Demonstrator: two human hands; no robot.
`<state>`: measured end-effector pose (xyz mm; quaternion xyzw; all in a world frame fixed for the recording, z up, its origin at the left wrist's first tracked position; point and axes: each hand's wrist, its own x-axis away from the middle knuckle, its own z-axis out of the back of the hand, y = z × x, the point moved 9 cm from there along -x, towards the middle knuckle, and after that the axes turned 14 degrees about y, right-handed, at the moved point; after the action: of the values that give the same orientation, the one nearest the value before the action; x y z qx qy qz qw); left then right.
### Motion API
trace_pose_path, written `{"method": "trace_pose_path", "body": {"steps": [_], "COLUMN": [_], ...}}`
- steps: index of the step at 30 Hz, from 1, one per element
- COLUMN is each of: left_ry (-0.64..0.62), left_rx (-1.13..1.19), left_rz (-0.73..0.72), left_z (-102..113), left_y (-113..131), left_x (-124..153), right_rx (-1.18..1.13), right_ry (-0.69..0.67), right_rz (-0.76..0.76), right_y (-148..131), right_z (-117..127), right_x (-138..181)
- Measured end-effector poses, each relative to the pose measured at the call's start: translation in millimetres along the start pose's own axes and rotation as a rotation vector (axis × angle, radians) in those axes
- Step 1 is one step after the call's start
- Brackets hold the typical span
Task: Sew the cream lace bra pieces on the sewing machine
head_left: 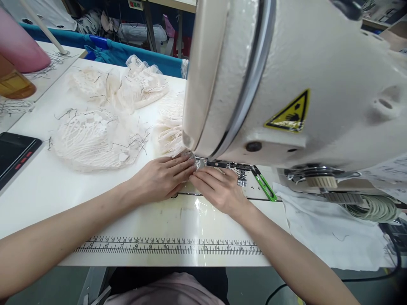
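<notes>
My left hand [162, 178] lies flat on the white table, fingers stretched toward the needle area of the cream sewing machine [286, 80]. My right hand [216, 188] lies beside it, fingers also extended, fingertips meeting the left ones at the presser foot [199, 162]. Both press down on a small piece of white lace [171, 135] that runs under the machine head; most of it there is hidden by the machine. A metal screw [241, 180] and green-handled snips [265, 186] sit just right of my right hand.
Piles of white lace pieces [92, 140] with loose dark threads lie on the table at left and behind [140, 82]. A printed ruler [165, 245] runs along the table's front edge. A black control panel [12, 154] is far left, white cloth [327, 233] at right.
</notes>
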<state>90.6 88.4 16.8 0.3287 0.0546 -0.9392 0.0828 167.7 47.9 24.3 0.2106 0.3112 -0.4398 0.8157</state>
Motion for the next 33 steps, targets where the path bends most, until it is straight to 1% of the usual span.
{"method": "trace_pose_path", "body": {"steps": [3,6,10,16,25,30,33], "left_ry": [-0.027,-0.033,-0.012,0.002,-0.008,-0.003,-0.004], "left_rx": [0.023,0.013,-0.006,-0.042,-0.093,-0.105,-0.106], "left_rz": [0.036,0.036,0.016,0.022,0.031,0.045,0.049], "left_z": [-3,-3,-1,-1,-2,-2,-3], "left_y": [-3,-3,-2,-2,-1,-1,-2], "left_x": [2,2,0,-3,-4,-5,-5], "right_rx": [-0.005,-0.004,0.012,0.065,0.064,0.062,0.031], "right_ry": [0.013,0.017,0.011,0.038,-0.001,-0.051,-0.080], "right_rz": [-0.004,-0.002,0.005,0.028,0.008,0.018,-0.012], "right_y": [-1,-1,-1,-1,4,6,10], "right_z": [1,1,0,1,-1,-5,-9], "right_x": [0,0,-1,0,2,4,7]}}
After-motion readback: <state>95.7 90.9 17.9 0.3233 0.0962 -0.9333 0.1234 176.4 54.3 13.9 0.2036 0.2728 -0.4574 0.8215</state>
